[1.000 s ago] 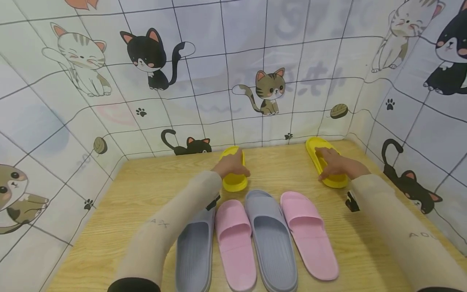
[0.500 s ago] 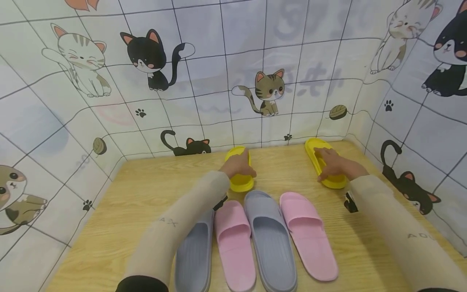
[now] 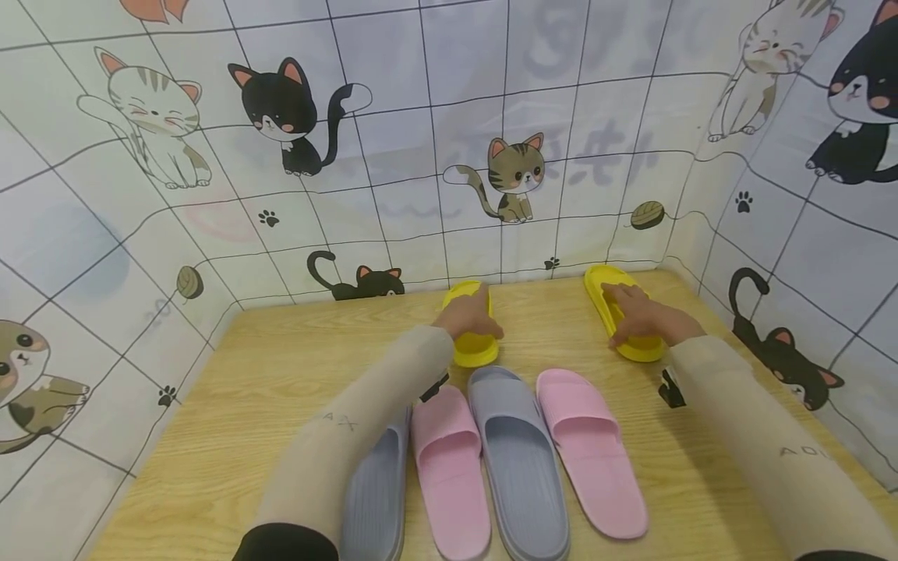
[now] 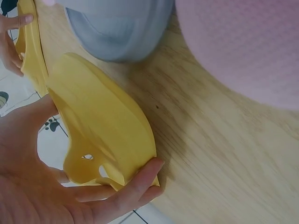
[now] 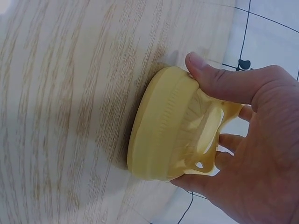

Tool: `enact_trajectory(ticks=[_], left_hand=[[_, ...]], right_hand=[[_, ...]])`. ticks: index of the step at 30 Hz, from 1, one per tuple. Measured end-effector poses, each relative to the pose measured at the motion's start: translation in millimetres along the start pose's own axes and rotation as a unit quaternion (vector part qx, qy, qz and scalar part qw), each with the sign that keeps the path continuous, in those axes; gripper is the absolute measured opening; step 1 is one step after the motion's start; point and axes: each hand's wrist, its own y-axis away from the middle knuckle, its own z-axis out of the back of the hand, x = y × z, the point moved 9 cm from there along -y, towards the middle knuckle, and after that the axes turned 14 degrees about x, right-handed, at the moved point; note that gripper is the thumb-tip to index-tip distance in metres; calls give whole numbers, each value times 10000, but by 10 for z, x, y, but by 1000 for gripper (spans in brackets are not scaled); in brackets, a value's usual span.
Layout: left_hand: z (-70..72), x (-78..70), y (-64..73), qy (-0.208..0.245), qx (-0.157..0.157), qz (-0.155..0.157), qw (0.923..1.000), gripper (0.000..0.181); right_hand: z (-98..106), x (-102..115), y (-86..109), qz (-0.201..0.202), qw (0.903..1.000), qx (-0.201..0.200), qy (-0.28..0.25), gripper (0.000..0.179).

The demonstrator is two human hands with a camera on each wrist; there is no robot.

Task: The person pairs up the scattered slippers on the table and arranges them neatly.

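Note:
My left hand [image 3: 468, 315] grips a small yellow slipper [image 3: 477, 352] near the back wall, thumb on one side and fingers on the other. The left wrist view shows that slipper [image 4: 105, 116] from its heel end, with holes in its upper. Farther right, my right hand [image 3: 648, 318] spans a matching yellow slipper [image 3: 641, 351] set at a slant. In the right wrist view, the thumb and fingers hold this slipper [image 5: 156, 133] by its sides, and its sole meets the wooden surface. Parts of both uppers are hidden under the hands.
In front lie a grey slide [image 3: 522, 467], a pink slide [image 3: 452, 475], another pink slide [image 3: 596, 460] and a second grey slide [image 3: 375, 499], partly behind my left sleeve. Cat-patterned walls [image 3: 400, 156] border the wooden surface [image 3: 281, 366].
My left hand has moved right with its yellow slipper, narrowing the gap to the other yellow one. My right hand and its slipper have stayed about where they were.

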Motion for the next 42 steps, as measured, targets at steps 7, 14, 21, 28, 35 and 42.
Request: enact_trajectory(ticks=[7, 14, 21, 28, 35, 42], left_hand=[[-48, -149, -50, 164, -34, -158, 9997, 104], [-77, -254, -188, 137, -31, -101, 9999, 105], [-100, -386, -266, 88, -122, -46, 9999, 104], [-159, -504, -246, -160, -333, -103, 9993, 101], [-244, -619, -276, -145, -292, -256, 9991, 100], [-254, -709, -326, -149, -355, -234, 9990, 98]], right_hand=[[-5, -6, -5, -32, 10000, 28, -36, 117], [4, 7, 24, -85, 9999, 48, -72, 117], [7, -42, 18, -88, 9998, 62, -154, 118], [-5, -58, -16, -18, 9999, 58, -99, 116], [-15, 10, 14, 167, 9998, 51, -25, 116], [7, 21, 22, 153, 9999, -1, 47, 115]])
